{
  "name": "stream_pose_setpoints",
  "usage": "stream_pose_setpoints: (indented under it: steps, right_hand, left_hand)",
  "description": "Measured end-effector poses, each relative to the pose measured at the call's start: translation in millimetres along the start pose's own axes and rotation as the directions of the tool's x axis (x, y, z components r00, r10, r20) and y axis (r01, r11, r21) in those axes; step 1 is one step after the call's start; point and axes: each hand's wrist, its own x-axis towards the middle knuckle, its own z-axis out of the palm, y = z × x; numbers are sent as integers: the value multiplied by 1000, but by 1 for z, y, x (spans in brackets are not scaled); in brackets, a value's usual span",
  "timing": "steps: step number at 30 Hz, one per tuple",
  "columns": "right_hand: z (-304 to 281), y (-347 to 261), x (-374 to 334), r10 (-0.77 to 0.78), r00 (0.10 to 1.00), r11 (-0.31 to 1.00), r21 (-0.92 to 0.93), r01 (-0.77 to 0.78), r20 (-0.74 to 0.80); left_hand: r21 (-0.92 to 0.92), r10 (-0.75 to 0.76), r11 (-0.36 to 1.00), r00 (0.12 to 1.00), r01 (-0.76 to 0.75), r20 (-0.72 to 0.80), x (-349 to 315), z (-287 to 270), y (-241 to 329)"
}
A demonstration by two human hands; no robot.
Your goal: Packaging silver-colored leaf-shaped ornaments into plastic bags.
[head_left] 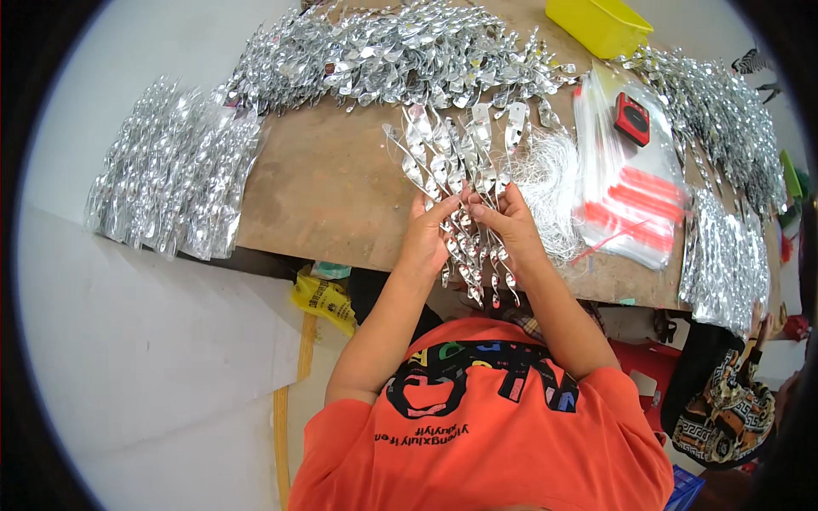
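Observation:
Both my hands meet over the front edge of a brown table, gathered round a bunch of shiny silver spiral strips [481, 132]. My left hand [430, 232] has its thumb and fingers closed on the strips from the left. From the other side my right hand [511, 223] pinches the same bunch, thumb toward the left thumb. The upper ends of the strips fan out on the table, while the lower ends [473, 272] hang down between my wrists. Just right of my right hand lies a tangle of thin white string [550, 187].
Silver strips heap along the table's back [392, 55]; packed bundles hang at the left [175, 170] and right [724, 255]. Clear plastic bags [630, 179] carry a red-and-black device [632, 119]. A yellow bin [601, 25] stands at the back. Another person [724, 400] is at the right.

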Motion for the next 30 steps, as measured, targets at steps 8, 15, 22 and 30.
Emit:
stream_pose_setpoints:
  steps: [8, 15, 22, 30]
  right_hand:
    - [-26, -6, 15, -10, 998, 989, -149, 1, -60]
    - [-27, 2, 24, 36, 995, 972, -228, -57, -93]
    - [-15, 11, 25, -32, 999, 981, -190, 26, -26]
    - [-9, 7, 20, 4, 996, 966, -256, -27, -90]
  left_hand:
    - [131, -16, 991, 993, 31, -117, -7, -9, 21]
    - [430, 44, 902, 998, -18, -51, 12, -21, 38]
    - [629, 121, 776, 989, -41, -84, 12, -25, 37]
    - [759, 226, 641, 973, -112, -48, 18, -29, 30]
